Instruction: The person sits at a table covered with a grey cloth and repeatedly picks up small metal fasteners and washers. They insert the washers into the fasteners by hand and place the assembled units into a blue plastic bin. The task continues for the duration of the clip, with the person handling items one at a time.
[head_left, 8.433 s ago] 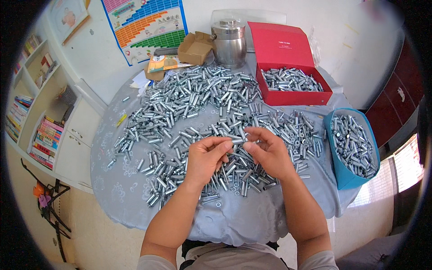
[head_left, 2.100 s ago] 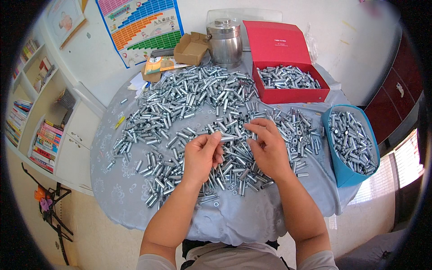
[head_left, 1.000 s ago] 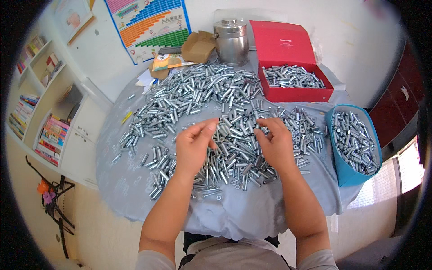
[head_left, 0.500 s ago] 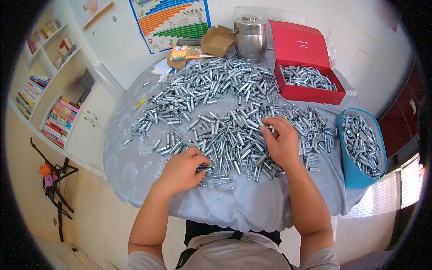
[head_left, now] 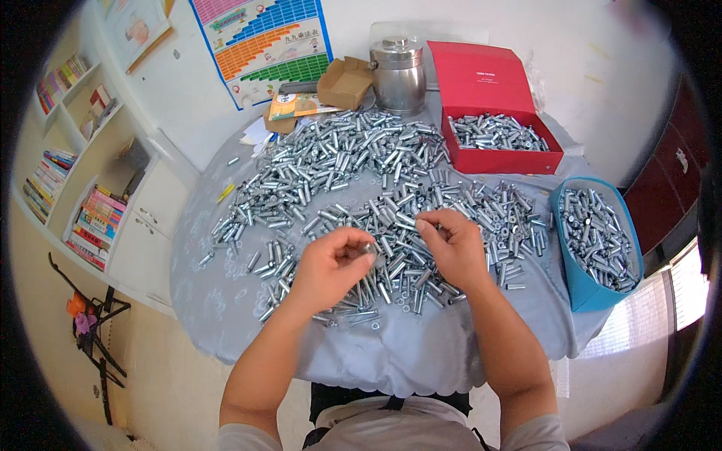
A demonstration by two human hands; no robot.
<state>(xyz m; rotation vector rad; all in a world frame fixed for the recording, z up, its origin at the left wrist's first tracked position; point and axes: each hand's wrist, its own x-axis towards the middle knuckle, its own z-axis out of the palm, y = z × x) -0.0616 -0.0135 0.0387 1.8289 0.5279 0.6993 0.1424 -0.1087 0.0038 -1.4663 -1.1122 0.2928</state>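
My left hand (head_left: 331,272) is raised over the near part of a pile of metal bolts and sleeves (head_left: 353,150). Its thumb and forefinger pinch a small silver metal piece (head_left: 368,248), whose exact kind is too small to tell. To its right, my right hand (head_left: 457,252) is closed in a pinch on what looks like a metal sleeve, mostly covered by the fingers. The two hands face each other a short way apart. Loose nuts (head_left: 375,325) and slim bolts lie beneath them near the table's front.
On the grey tablecloth (head_left: 214,289), an open red box (head_left: 511,161) and a teal bin (head_left: 599,299) hold many metal parts. A steel canister (head_left: 398,79), a cardboard box (head_left: 344,84) and a yellow pen (head_left: 226,193) stand or lie around the pile. Bookshelves are at left.
My left hand has lifted from the near edge of the pile and moved up and right, now with a small metal piece pinched. My right hand has shifted slightly left, closer to it.
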